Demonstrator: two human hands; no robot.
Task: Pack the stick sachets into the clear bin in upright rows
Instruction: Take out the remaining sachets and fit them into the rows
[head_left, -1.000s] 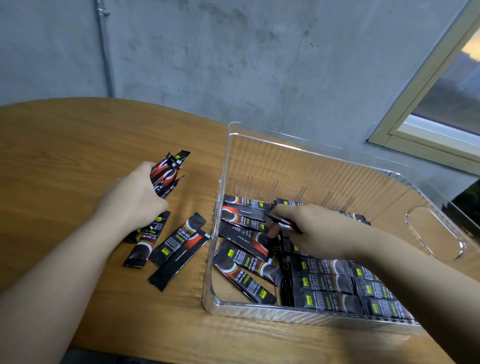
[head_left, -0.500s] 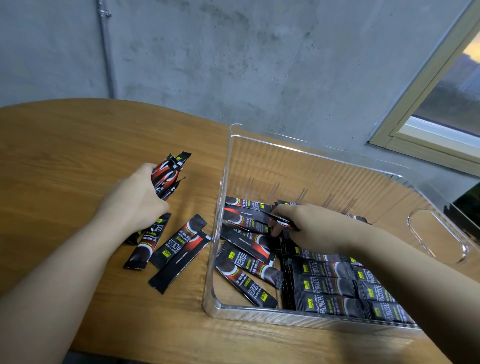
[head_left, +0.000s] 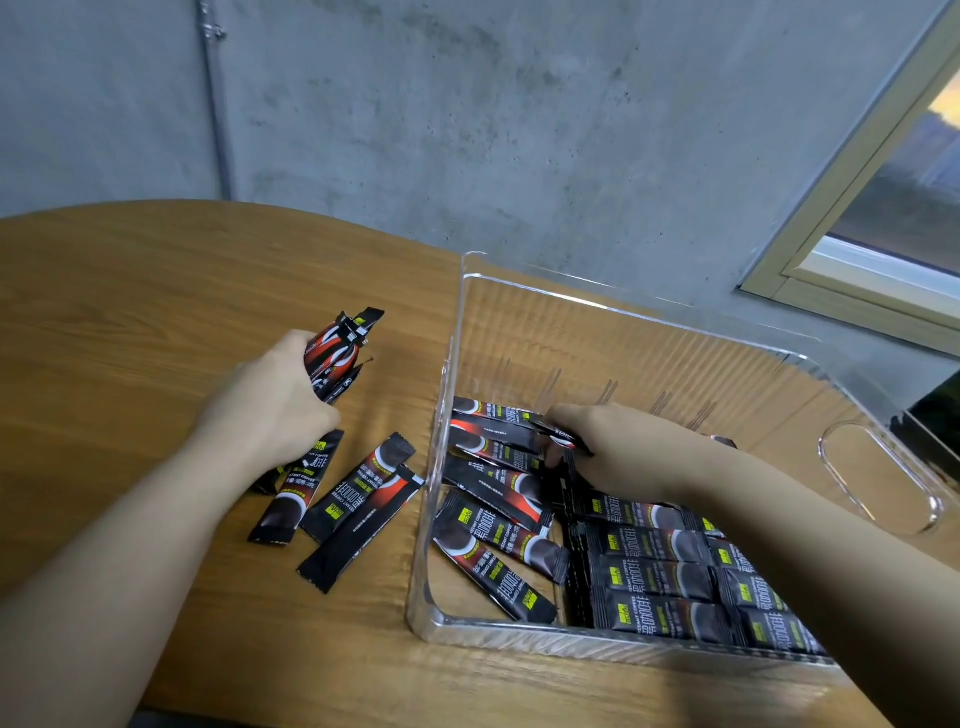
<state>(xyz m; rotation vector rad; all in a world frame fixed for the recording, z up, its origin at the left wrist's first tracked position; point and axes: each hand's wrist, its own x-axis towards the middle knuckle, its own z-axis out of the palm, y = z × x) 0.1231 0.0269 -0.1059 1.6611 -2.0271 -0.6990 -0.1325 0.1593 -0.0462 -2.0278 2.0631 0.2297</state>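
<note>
Your right hand (head_left: 613, 447) pinches one stick sachet (head_left: 563, 435) inside the clear bin (head_left: 597, 306), thumb and fingers curled round it. Its long axis runs roughly 10-to-4 o'clock, free end sticking out past the fingers toward 10. So it lies tilted, not upright yet.

The slot it has to go into looks like the dark gap (head_left: 571, 530) straight below the fingers at 6 o'clock, along the left edge of the packed rows (head_left: 654, 577). My read: you need to rotate the stick and drop it toward 6, close in. Right hand is the nearer one by far; the left is outside the bin.

At 8 to 9 o'clock from that hand, several loose sachets in the bin (head_left: 493, 545) lie flat and crossed, on the bin's left side. Those likely need standing up too.

Your left hand (head_left: 280, 410) is on the wooden table (head_left: 130, 291), at 9 o'clock from the bin, fingers clenched round a bundle of sachets (head_left: 337, 348) whose ends fan out toward 1 o'clock. Three more loose sachets on the table (head_left: 358, 493) lie just below that hand, long axes about 7-to-1.

Print: black wrappers, red swoosh, yellow tag. "INSTANT COFFEE" is legible on the packed ones, beside large Chinese characters that look like "黑咖啡". Brand text on the yellow tag is too small to read.

The bin has a cut-out handle (head_left: 878, 478) at its 3 o'clock end.
</note>
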